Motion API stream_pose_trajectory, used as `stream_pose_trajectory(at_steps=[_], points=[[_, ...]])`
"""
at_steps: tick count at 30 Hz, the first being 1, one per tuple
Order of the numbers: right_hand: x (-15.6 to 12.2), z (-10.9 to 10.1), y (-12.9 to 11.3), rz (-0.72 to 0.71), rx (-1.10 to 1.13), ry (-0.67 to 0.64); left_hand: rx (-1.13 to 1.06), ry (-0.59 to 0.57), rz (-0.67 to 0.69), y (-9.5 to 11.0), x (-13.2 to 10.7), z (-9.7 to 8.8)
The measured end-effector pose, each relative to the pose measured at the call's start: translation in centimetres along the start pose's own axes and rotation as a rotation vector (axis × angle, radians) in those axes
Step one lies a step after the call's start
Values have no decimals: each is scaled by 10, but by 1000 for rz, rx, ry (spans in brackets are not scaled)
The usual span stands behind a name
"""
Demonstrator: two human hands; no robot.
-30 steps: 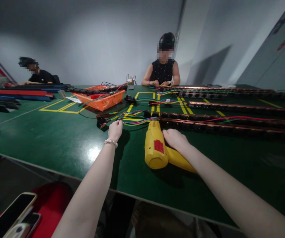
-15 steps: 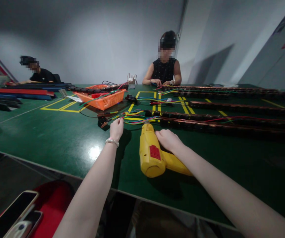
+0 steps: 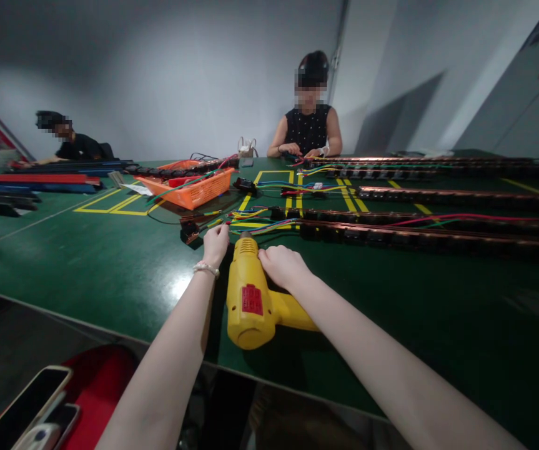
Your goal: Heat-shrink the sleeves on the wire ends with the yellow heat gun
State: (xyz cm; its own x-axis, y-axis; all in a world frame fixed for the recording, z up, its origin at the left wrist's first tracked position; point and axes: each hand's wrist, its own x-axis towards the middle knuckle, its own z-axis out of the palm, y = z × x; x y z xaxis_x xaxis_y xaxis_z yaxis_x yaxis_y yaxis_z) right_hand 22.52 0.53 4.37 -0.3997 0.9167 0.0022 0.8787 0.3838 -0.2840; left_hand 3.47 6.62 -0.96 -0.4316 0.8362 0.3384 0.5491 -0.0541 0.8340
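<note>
Just beyond the front middle of the table, my left hand (image 3: 215,245) is closed, its fingertips pinching thin coloured wires (image 3: 269,230). A small black connector block (image 3: 189,231) with wires lies just left of it. My right hand (image 3: 285,265) is closed against the front of the barrel of a yellow heat gun (image 3: 250,287), its fingers partly hidden behind the barrel. The gun's metal nozzle faces away from me, close to the wires, and its handle extends right beneath my forearm. The wires run right into a long dark, copper-edged strip (image 3: 391,237).
An orange basket (image 3: 194,195) with cables stands further back. More long strips (image 3: 438,195) lie at the right, dark and red bars (image 3: 63,180) at the left. One person (image 3: 307,125) works opposite, another (image 3: 79,147) at far left. Phones (image 3: 30,400) rest on a red seat below.
My right hand and the heat gun have moved left, bringing the nozzle closer to my left hand. The left hand stays pinched at the wires, with the view shifted slightly.
</note>
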Motion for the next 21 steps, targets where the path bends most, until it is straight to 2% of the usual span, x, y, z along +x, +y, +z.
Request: stream_pose_trajectory(at_steps=[7,21], points=[[2,6,-19,-70,16,15,12,-20,-17,3,0,-6],[-2,7,-6,-154,20,-36,11,-51,89,6,-6,-13]])
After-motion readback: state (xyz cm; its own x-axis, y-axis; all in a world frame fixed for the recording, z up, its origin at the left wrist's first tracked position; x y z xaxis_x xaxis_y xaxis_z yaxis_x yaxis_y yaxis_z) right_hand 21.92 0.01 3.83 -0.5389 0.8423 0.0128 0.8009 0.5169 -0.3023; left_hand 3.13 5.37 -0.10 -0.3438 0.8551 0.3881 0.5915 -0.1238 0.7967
